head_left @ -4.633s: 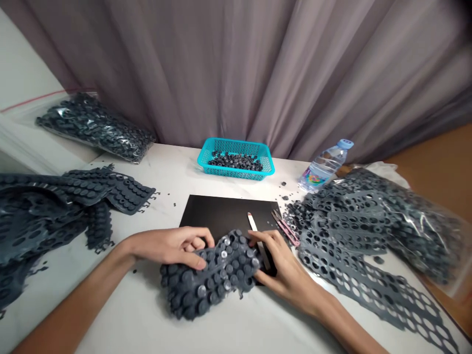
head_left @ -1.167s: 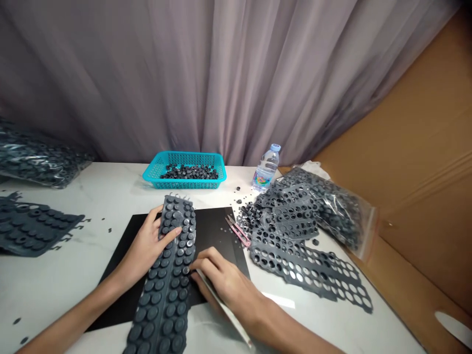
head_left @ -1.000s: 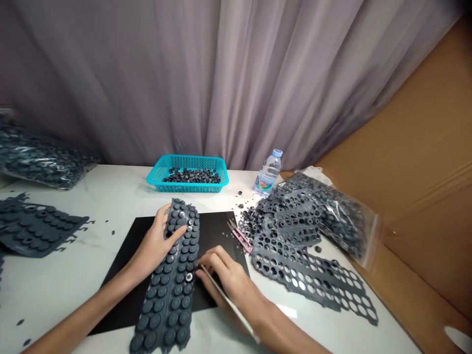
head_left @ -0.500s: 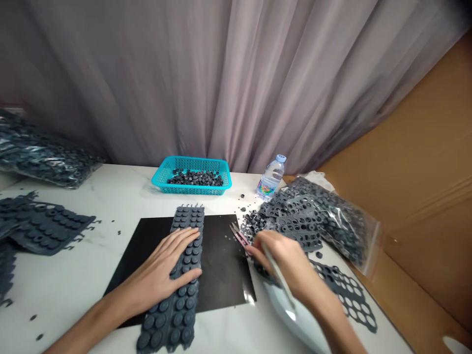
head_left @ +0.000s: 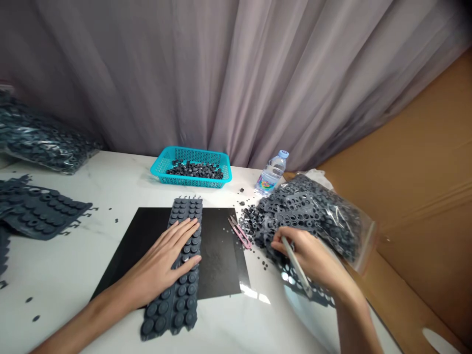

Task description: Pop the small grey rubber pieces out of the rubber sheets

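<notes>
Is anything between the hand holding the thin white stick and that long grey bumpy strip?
Yes: pink-handled metal snips and tiny dark bits lie between the right hand and the strip, the snips partly on the black rectangular mat. The left hand covers part of the strip.

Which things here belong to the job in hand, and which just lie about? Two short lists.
Likely in the job:
dark grey studded rubbery strip under the left hand
slim pale pen-like tool in the right hand
flat black rectangular mat beneath the strip
turquoise rectangular plastic basket of small dark pieces

Probably just lying about:
clear plastic bottle with blue cap
pink-handled metal snips
</notes>
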A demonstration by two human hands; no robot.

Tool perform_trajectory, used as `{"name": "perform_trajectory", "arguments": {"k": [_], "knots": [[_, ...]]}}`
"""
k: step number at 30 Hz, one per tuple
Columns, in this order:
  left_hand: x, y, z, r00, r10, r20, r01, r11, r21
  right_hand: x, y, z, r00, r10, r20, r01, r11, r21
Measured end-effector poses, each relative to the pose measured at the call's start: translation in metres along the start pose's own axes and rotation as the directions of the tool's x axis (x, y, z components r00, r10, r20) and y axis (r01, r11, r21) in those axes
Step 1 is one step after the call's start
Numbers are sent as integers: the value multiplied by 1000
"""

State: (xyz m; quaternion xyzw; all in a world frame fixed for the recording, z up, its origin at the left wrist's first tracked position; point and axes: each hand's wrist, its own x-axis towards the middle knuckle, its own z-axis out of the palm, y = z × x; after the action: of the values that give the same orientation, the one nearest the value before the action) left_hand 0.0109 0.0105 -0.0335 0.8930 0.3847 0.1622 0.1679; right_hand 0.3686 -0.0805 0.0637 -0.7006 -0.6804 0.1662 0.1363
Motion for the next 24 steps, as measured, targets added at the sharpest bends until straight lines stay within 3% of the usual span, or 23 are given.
{"name": "perform_trajectory", "arguments": {"k": [2,3,4,6,8,10,16,24], "knots": [[0,0,-1,1000,8,8,-8,1000,3,0,12,-7,986,47,-158,-31,994,103],[0,1,-2,1000,9,13,-9,1000,5,1,18,-8,957,96,-274,-55,986,156],[0,2,-2,1000,7,18,-7,1000,7,3,23,-8,902,155,-404,-77,976,204],[0,4,-2,1000,-4,17,4,1000,15,8,30,-6,737,250,-628,-106,960,258],[-1,8,0,1000,-11,5,11,1000,23,16,32,-3,576,261,-775,-131,965,228],[-2,13,2,1000,-12,-11,13,1000,24,25,34,1,504,195,-841,-156,979,133],[-5,21,7,1000,-25,-2,25,1000,7,46,42,12,596,65,-800,-126,992,-13],[-3,17,-5,999,-51,18,53,985,-166,57,39,34,563,-117,-818,-9,989,-148]]}}
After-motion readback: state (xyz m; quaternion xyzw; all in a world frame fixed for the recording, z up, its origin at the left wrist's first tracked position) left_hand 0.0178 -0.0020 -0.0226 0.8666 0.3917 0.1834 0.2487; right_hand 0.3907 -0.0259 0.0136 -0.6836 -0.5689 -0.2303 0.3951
